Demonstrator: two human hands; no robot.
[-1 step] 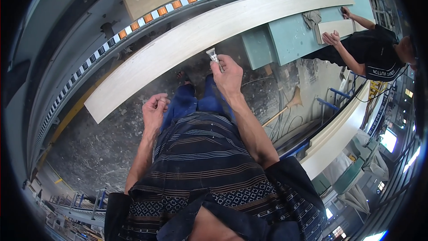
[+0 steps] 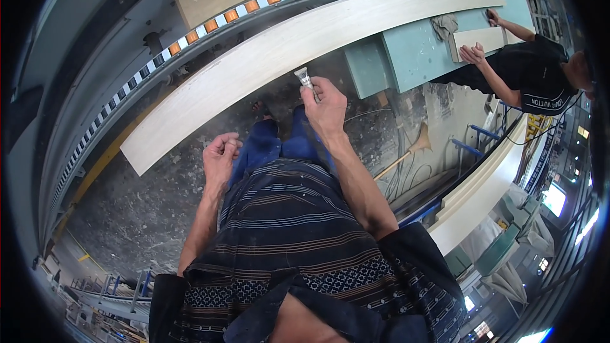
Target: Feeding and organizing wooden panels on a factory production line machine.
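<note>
gripping small silver-and-white crimped tube (image 2: 303, 78) between thumb and fingers: right hand (image 2: 327, 108); tube juts beyond fingertips, flat end just beside near edge of long pale wooden board (image 2: 273, 49), cannot tell if touching; left hand (image 2: 219, 154) loosely curled, well apart from tube, palm hidden, cannot tell if anything inside; board's right stretch over flat pale green tabletop (image 2: 419, 57)

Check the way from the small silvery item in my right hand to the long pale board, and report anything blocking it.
Nothing visible stands between the small silvery item, pinched in your right hand, and the long pale board; their separation in depth is unclear.
</note>
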